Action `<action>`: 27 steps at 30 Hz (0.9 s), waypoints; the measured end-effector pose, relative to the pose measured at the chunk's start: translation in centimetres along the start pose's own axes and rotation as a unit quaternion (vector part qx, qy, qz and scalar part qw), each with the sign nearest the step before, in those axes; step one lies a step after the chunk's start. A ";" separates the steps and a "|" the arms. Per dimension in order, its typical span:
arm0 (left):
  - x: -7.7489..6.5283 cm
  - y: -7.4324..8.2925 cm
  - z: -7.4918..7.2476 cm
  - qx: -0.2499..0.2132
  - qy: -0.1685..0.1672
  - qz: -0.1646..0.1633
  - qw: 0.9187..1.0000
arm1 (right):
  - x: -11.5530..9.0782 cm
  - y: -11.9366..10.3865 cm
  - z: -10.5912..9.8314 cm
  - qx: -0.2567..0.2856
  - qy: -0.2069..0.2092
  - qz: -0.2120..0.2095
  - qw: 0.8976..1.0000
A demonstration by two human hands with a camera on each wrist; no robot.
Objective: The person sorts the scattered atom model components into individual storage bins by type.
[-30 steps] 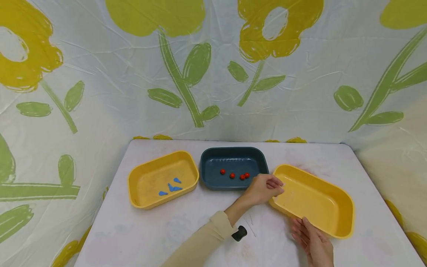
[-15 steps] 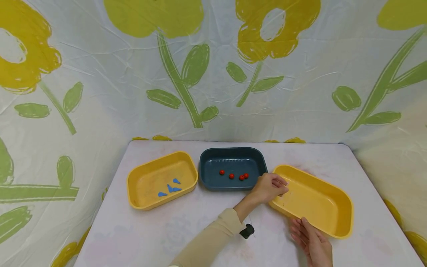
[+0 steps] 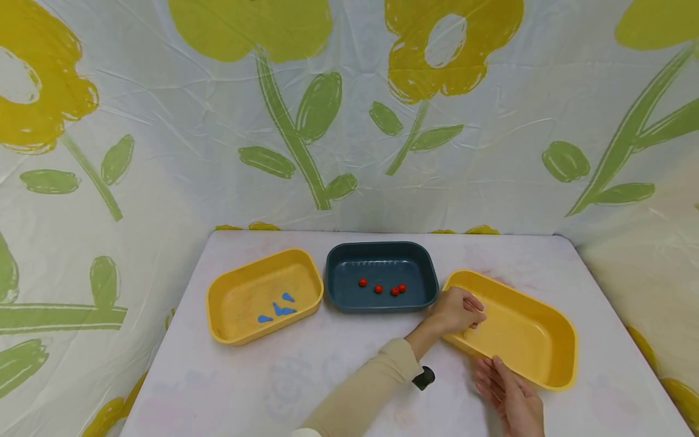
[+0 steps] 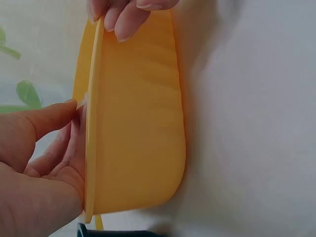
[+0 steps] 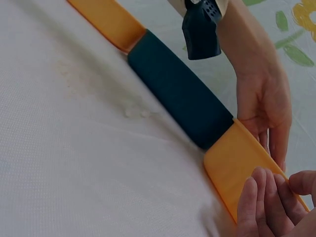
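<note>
On the table's right stands a yellow tray [image 3: 524, 332], set at a slant. My left hand [image 3: 457, 311] reaches over its left end, thumb and fingers drawn together inside the rim. A tiny whitish, see-through piece [image 4: 84, 100] shows at that thumb tip in the left wrist view; its kind is too small to tell. My right hand [image 3: 516, 397] holds the tray's near side, thumb at the rim and fingers against the outer wall [image 5: 237, 158]. The left hand covers part of the tray floor.
A dark teal tray [image 3: 382, 271] with several red beads [image 3: 378, 289] stands at the middle back. Left of it, another yellow tray [image 3: 240, 303] bears several blue teardrop-shaped pieces [image 3: 287, 311]. A black wrist camera [image 3: 424, 377] sits below my left forearm.
My left hand has moved right and slightly down, further over the right yellow tray. Thin wire-like pieces on the table are now behind the left arm. My right hand stays at the near rim.
</note>
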State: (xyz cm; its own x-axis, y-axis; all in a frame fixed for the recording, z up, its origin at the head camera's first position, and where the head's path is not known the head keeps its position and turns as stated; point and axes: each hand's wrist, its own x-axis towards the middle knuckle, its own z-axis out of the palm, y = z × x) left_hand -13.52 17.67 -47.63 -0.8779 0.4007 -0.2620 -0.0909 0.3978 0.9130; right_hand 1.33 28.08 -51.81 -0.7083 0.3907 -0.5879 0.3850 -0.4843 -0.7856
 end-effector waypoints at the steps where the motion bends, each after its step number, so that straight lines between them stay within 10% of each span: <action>1: 0.0 0.1 0.3 0.002 0.001 -0.007 1.000 | 0.0 0.0 0.0 -0.002 0.001 0.000 1.000; 15: 0.7 0.5 3.6 0.084 0.025 -0.051 0.995 | 0.2 0.1 -0.4 -0.015 -0.003 0.005 1.000; 27: 1.2 0.4 4.6 0.258 0.014 -0.023 0.966 | 0.3 -0.1 -0.3 -0.020 0.001 0.018 1.000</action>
State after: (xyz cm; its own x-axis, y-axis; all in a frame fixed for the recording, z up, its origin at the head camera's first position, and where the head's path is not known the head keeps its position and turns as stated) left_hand -12.42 22.12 -49.00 -0.8912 0.3533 -0.2843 0.1099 0.7764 0.6205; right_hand 1.27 28.43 -51.95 -0.6921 0.3753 -0.6166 0.4335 -0.4669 -0.7708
